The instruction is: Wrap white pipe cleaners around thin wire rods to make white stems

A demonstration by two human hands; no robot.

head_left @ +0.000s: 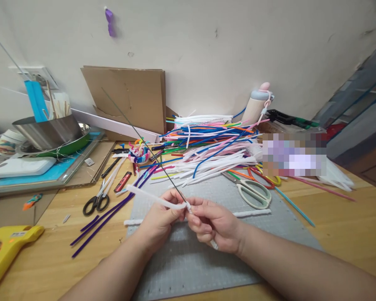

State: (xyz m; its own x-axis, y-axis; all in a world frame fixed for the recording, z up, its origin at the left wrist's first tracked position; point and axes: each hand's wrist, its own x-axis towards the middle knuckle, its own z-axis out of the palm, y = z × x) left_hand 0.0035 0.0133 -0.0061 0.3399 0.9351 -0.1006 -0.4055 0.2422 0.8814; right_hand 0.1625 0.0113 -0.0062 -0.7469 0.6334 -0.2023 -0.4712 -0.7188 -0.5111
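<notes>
Two bare forearms reach in from the lower left and lower right corners, and we bring our hands together over the middle of a grey cutting mat (225, 271) on a wooden table (357, 234). Our left hand (164, 215) slants up and to the right, its fingers curled inward and its thumb nearly level, closed in a pinch on a white fuzzy stem (153, 196). The stem's free length runs up and to the left, above the back of that hand. Our right hand (216, 221) points left and meets the left at the fingertips; its thumb lies on top, pressed narrow against the forefinger, and the other fingers fold in beneath. Between thumb and forefinger it grips a small white wrapped part at the lower end of a thin dark rod (144, 144), just where the white stem bends. The rod leans up and away to the left. A short white tip (214, 244) shows below the right hand's folded fingers; we cannot tell what it joins. Behind both wrists, another white stem (252, 212) lies across the mat, and pale-handled scissors (255, 194) rest beyond it, to the right.
</notes>
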